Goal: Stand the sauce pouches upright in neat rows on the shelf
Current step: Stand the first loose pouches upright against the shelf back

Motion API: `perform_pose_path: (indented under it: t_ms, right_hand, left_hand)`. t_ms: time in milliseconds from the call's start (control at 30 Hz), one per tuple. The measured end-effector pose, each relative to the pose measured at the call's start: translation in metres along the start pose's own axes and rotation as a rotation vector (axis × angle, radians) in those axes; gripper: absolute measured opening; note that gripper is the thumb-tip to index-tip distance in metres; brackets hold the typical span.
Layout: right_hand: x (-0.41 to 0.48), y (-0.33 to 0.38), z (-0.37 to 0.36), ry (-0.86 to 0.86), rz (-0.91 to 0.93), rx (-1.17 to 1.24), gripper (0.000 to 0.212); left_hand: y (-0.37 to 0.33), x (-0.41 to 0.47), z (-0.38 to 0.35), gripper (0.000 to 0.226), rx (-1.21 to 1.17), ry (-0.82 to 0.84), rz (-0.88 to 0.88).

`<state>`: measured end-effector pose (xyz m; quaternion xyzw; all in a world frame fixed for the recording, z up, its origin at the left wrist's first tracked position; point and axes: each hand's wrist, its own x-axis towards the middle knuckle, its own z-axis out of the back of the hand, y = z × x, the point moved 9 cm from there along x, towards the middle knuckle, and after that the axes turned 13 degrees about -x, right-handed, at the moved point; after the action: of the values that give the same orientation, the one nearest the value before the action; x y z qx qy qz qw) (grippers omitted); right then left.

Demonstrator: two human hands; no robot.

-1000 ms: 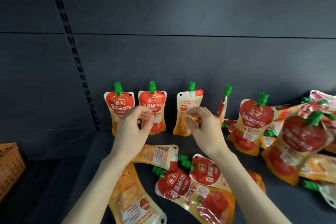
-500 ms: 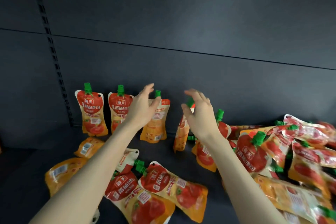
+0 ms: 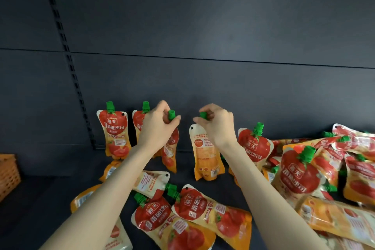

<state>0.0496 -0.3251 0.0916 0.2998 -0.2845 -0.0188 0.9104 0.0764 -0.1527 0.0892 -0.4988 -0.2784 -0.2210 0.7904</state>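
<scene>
Red and orange sauce pouches with green caps stand along the back of a dark shelf. My left hand pinches the green cap of a third pouch, which is turned edge-on. My right hand pinches the cap of a fourth pouch, standing with its orange back side facing me. Two upright pouches stand to the left of my left hand, fronts forward. Several more pouches lie flat on the shelf between my forearms.
A heap of pouches fills the right side of the shelf, with one upright pouch at its left edge. A slotted upright rail runs up the dark back wall. An orange woven basket sits at the far left.
Both hands, open above the pouches half a second ago, have closed on the green caps of the third and fourth pouches. The third pouch has turned edge-on; the view shifted back to the left.
</scene>
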Motion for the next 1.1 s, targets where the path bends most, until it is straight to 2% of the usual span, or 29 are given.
perform_pose_path:
  t_ms: [133,200,267,433,567,667,833,933,1100]
  right_hand:
    - [-0.002,0.002,-0.003,-0.056,0.008,-0.11,0.025]
    - [-0.004,0.006,-0.01,-0.01,0.043,-0.237,0.027]
    - [-0.007,0.004,-0.017,0.067,0.057,-0.262,0.03]
    - [-0.012,-0.003,0.001,0.0,0.018,-0.103,0.029]
    - [-0.012,-0.008,0.008,-0.082,-0.044,-0.023,0.027]
    - [-0.014,-0.007,0.003,-0.084,-0.059,0.02,0.026]
    - [-0.018,-0.01,-0.013,0.039,-0.028,0.19,0.014]
    - [-0.018,-0.004,-0.02,0.079,0.002,0.236,0.01]
    - [-0.017,0.002,-0.042,0.232,0.002,0.312,0.03]
  left_hand:
    - [0.006,0.005,0.007,0.032,0.028,-0.008,-0.076]
    - [0.007,0.004,0.006,0.028,-0.021,0.022,-0.096]
    - [0.007,0.002,0.003,0.023,-0.089,0.054,-0.082]
    - [0.009,0.0,-0.005,0.025,-0.243,0.127,-0.042]
    - [0.01,0.002,-0.013,0.034,-0.234,0.131,-0.02]
    - [0.008,0.003,-0.019,0.031,-0.236,0.154,-0.035]
    - [0.015,-0.006,-0.026,0.023,-0.261,0.288,0.004]
    - [0.015,-0.008,-0.021,0.024,-0.259,0.307,0.019]
    - [0.011,-0.011,-0.02,0.026,-0.268,0.278,0.005]
